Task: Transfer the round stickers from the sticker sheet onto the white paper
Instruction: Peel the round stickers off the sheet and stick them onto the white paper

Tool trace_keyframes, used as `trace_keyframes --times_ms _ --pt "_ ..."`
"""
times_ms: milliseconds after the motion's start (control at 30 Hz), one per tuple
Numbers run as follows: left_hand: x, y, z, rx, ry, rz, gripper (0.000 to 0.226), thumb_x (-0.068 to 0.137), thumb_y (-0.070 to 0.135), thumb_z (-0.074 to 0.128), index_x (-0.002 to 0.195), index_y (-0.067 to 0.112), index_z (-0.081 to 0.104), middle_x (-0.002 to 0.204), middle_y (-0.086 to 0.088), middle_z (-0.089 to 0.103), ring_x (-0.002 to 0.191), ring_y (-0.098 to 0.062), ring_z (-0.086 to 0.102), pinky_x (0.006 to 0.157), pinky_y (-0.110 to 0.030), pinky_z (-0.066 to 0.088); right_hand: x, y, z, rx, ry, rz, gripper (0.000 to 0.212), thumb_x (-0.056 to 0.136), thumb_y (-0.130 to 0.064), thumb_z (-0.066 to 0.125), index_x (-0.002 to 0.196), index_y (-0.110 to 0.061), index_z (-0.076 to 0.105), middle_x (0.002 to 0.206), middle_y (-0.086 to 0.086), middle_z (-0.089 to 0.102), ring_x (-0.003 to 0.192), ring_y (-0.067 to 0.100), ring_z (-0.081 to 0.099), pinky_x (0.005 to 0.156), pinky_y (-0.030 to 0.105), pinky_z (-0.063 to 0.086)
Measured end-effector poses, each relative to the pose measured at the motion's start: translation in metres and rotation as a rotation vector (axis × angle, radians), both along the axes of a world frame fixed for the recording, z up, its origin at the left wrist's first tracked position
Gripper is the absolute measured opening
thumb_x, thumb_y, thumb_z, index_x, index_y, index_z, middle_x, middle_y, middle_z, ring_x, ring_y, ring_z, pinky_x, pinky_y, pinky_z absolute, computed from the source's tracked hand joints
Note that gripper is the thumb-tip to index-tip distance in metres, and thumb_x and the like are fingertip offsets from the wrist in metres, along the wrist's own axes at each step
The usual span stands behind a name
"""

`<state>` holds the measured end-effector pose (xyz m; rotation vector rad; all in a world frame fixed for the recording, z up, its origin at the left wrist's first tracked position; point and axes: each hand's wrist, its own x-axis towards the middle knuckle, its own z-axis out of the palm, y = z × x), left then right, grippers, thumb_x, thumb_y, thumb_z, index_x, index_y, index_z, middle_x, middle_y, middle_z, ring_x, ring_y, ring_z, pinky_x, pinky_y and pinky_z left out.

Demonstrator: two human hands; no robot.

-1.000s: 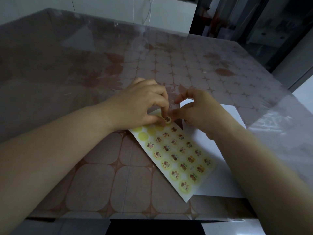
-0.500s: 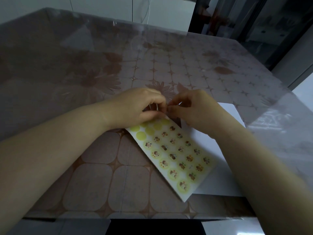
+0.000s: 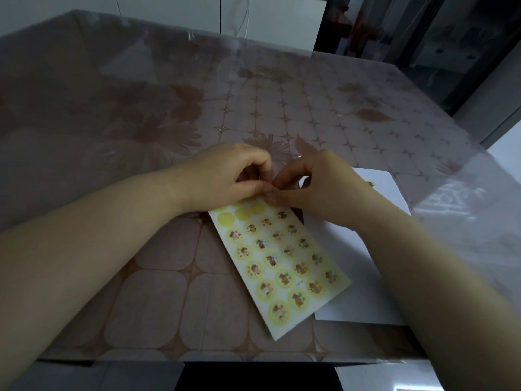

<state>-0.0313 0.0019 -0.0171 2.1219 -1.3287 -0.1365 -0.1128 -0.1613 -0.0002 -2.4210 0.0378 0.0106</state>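
Item: sticker sheet [image 3: 279, 263], pale yellow, lying flat and askew on the patterned bench [image 3: 158, 300], long axis running from the near edge toward the hands. Contents: round stickers [image 3: 270, 260] with small printed figures, in rows across most of the sheet; blank yellow circles [image 3: 225, 218] at its far left end, which suggests peeling proceeds from that end. Under the sheet's right side and extending right and beyond it: white paper [image 3: 366, 294], kept close, presumably so each transfer is a short one. One placed sticker [image 3: 370, 183] sits on the paper, beyond the sheet's far right corner and just past the right wrist. Left hand [image 3: 225, 179]: at the sheet's far end, heel over the far left corner, probably pinning it flat; fingers [image 3: 260, 165] curled, thumb and forefinger tips pressed together. Right hand [image 3: 321, 190]: at the same end, fingers [image 3: 290, 176] curled, tips meeting those of the left directly above the blank row. What sits between the tips is too small to tell; judged a sticker being passed or freed. Task status: early, most stickers not yet moved.
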Motion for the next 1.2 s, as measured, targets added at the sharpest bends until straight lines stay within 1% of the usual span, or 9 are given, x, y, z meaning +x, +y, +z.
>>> trace_keyframes --times_ms 100,200,367,500,700,800,900,1067,1200 --pt "-0.001 0.000 0.001 0.007 0.032 0.008 0.020 0.085 0.027 0.065 0.075 0.039 0.053 0.079 0.019 0.060 0.083 0.000 0.058 0.066 -0.008 0.040 0.000 0.002 -0.002 0.008 -0.024 -0.014 0.008 0.074 -0.025 0.077 0.080 -0.019 0.074 0.060 -0.015 0.059 0.044 -0.009 0.049 0.044 0.005 0.034" --pt "-0.001 0.001 0.003 0.019 0.081 0.008 0.018 0.085 0.024 0.066 0.076 0.035 0.056 0.078 0.018 0.061 0.082 0.002 0.059 0.068 -0.007 0.041 0.000 0.003 -0.004 0.011 -0.035 -0.004 0.004 0.075 -0.023 0.076 0.076 -0.022 0.073 0.062 -0.015 0.059 0.045 -0.009 0.050 0.046 0.006 0.035" --pt "0.001 0.004 0.005 0.019 0.165 -0.002 0.012 0.082 0.019 0.069 0.083 0.026 0.060 0.081 0.017 0.063 0.083 0.002 0.062 0.075 -0.015 0.048 0.000 0.003 -0.004 0.015 -0.049 0.024 0.002 0.076 -0.022 0.074 0.075 -0.021 0.072 0.062 -0.016 0.059 0.047 -0.010 0.050 0.048 0.005 0.035" --pt "0.001 0.005 0.006 0.032 0.200 -0.015 0.030 0.073 0.015 0.078 0.093 0.023 0.058 0.091 0.012 0.064 0.088 0.002 0.062 0.081 -0.015 0.050 0.000 0.002 -0.005 -0.002 -0.056 0.027 0.003 0.077 -0.021 0.073 0.075 -0.021 0.072 0.061 -0.017 0.057 0.048 -0.011 0.049 0.049 0.004 0.034" --pt "0.001 0.005 0.007 0.056 0.182 0.003 0.045 0.072 0.018 0.079 0.110 0.023 0.055 0.098 0.011 0.065 0.094 0.004 0.061 0.085 -0.014 0.046 0.001 0.000 -0.004 0.008 -0.058 0.032 0.002 0.077 -0.023 0.074 0.076 -0.024 0.072 0.070 -0.016 0.061 0.051 -0.012 0.050 0.052 0.004 0.036" --pt "0.000 0.005 0.009 0.065 0.165 0.015 0.046 0.071 0.020 0.080 0.110 0.023 0.056 0.097 0.013 0.065 0.093 0.005 0.061 0.084 -0.014 0.046 0.001 -0.001 -0.004 -0.003 -0.054 0.046 0.004 0.076 -0.023 0.074 0.076 -0.026 0.072 0.069 -0.017 0.061 0.052 -0.011 0.050 0.051 0.005 0.036" --pt "0.000 0.005 0.010 0.067 0.146 0.027 0.045 0.070 0.021 0.081 0.109 0.022 0.057 0.097 0.013 0.066 0.093 0.006 0.060 0.083 -0.011 0.045 0.002 -0.002 -0.004 -0.076 -0.069 0.077 0.006 0.076 -0.025 0.075 0.076 -0.031 0.072 0.072 -0.019 0.062 0.055 -0.008 0.051 0.052 0.007 0.036" --pt "-0.001 0.005 0.012 0.070 0.144 0.035 0.042 0.069 0.021 0.081 0.104 0.023 0.059 0.096 0.013 0.066 0.092 0.007 0.061 0.082 -0.008 0.045 0.002 -0.003 -0.003 -0.178 -0.118 0.128 0.008 0.076 -0.025 0.074 0.083 -0.029 0.074 0.073 -0.026 0.057 0.063 -0.006 0.051 0.057 0.007 0.038" --pt "-0.001 0.005 0.013 0.079 0.138 0.036 0.041 0.069 0.021 0.082 0.102 0.025 0.059 0.096 0.013 0.066 0.091 0.007 0.061 0.083 -0.010 0.046 0.002 -0.005 -0.004 -0.226 -0.181 0.176 0.010 0.076 -0.025 0.073 0.084 -0.029 0.074 0.075 -0.026 0.056 0.062 -0.005 0.051 0.058 0.008 0.037"
